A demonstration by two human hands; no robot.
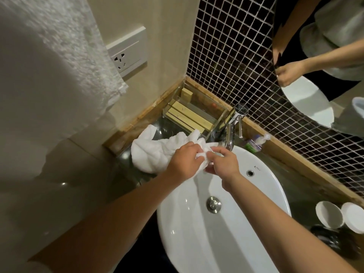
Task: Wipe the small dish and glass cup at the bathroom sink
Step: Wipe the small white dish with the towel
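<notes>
Both my hands meet over the back rim of the white sink (197, 233), just in front of the faucet (230, 140). My left hand (183, 162) is closed on a bunched white towel (155, 152), whose loose end lies on the dark counter to the left. My right hand (222, 164) grips what looks like the glass cup (214, 144). Only a bit of its clear rim shows, and the towel and fingers cover the remainder. The towel is pressed against it between the two hands. Two small white round dishes (329, 213) (354, 217) stand on the counter at the right.
A clear tray (197, 115) of pale packets sits in the back corner behind the faucet. A small wrapped item (254, 143) lies right of the faucet. A wall socket (126, 56) and a hanging white towel (49, 66) are on the left wall. A mirror (325, 56) hangs at upper right.
</notes>
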